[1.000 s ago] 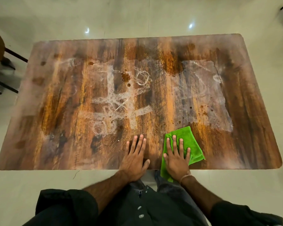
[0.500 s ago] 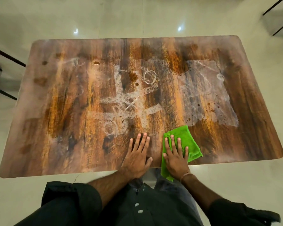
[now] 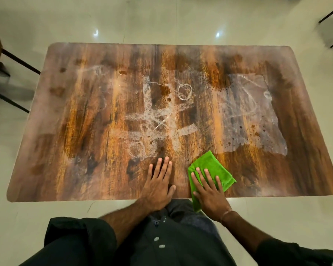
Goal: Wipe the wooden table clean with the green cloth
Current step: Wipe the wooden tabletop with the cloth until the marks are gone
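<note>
1. The cloth (image 3: pixel 214 165) looks soft, light and limp; it should slide easily under a flat palm, best pressed in its middle
2. It is bright green, folded, lying at the desk's (image 3: pixel 85 131) near edge, one corner hanging over
3. The right grip (image 3: pixel 210 196) lies flat on it, fingers straight; the left grip (image 3: pixel 159 186) rests flat on bare wood beside it
4. The desk carries white marks (image 3: pixel 158 123) and brown spots (image 3: pixel 165 91)

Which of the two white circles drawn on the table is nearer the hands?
The lower circle, just ahead of the left hand; the upper circle lies much farther away.
</note>
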